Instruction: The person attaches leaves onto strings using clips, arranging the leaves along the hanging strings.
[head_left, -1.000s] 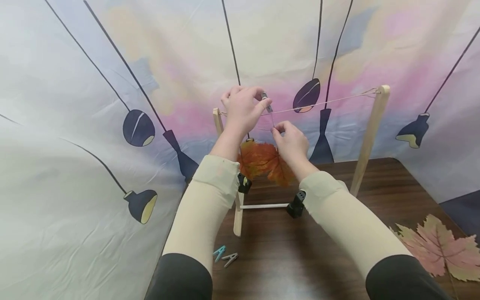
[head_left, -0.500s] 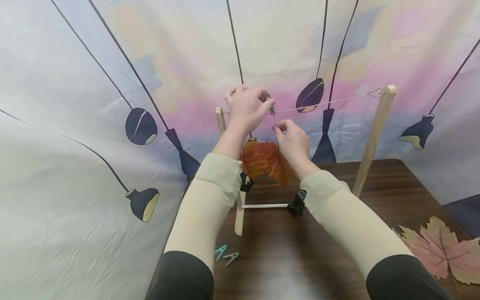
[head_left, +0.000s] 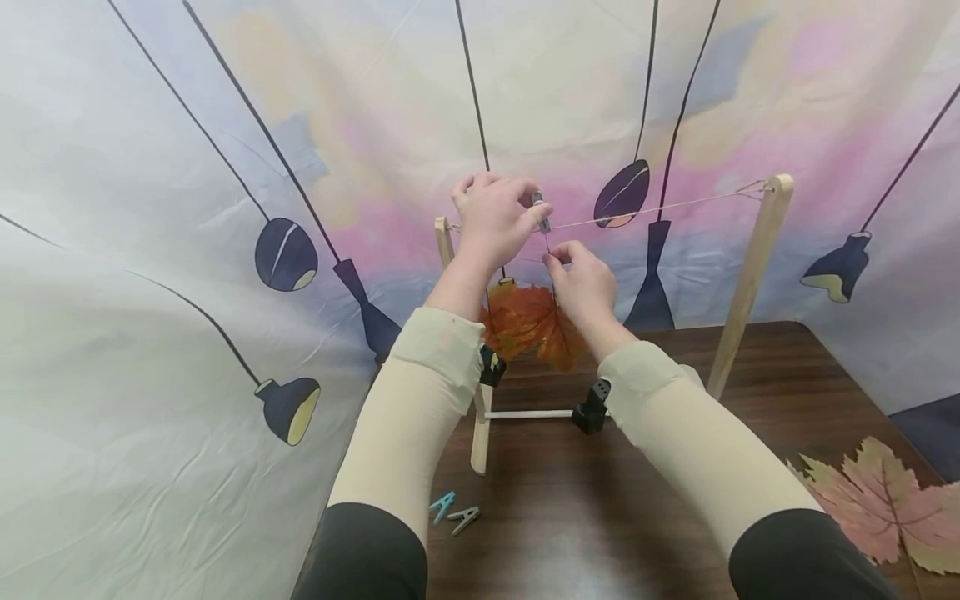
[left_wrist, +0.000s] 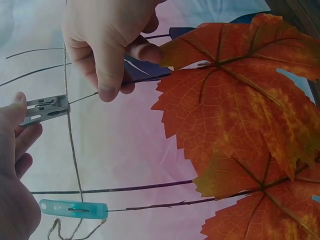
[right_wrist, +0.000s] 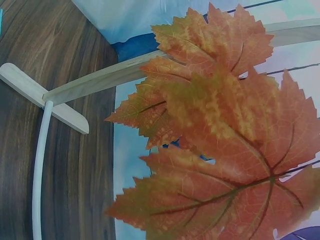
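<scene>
My left hand (head_left: pixel 495 218) pinches a grey clothespin (left_wrist: pixel 46 110) between thumb and fingers at the taut string (left_wrist: pixel 74 150). In the left wrist view the pin's nose sits across the string, right at the end of a thin leaf stem. Just below, my right hand (head_left: pixel 587 282) pinches that stem between thumb and forefinger. From it extends an orange-red artificial maple leaf (left_wrist: pixel 195 107), seen large in the right wrist view as the nearer leaf (right_wrist: pixel 235 150). Beside it, a turquoise clothespin (left_wrist: pixel 75 209) holds a second orange leaf (left_wrist: pixel 260 215) on the string by its stem.
Wooden posts (head_left: pixel 750 275) carry the string, joined low down by a white rod (head_left: pixel 528 413). On the brown table (head_left: pixel 555 517) lie a blue clothespin (head_left: pixel 442 506) and a grey one (head_left: pixel 465 520). A pinkish leaf (head_left: pixel 885 500) lies at the right. A printed cloth (head_left: pixel 150 483) hangs behind.
Both hands keep nearly the same pose at the string, with the grey clothespin and the leaf stem still pinched. The head view has shifted slightly, so the scene appears a little further right.
</scene>
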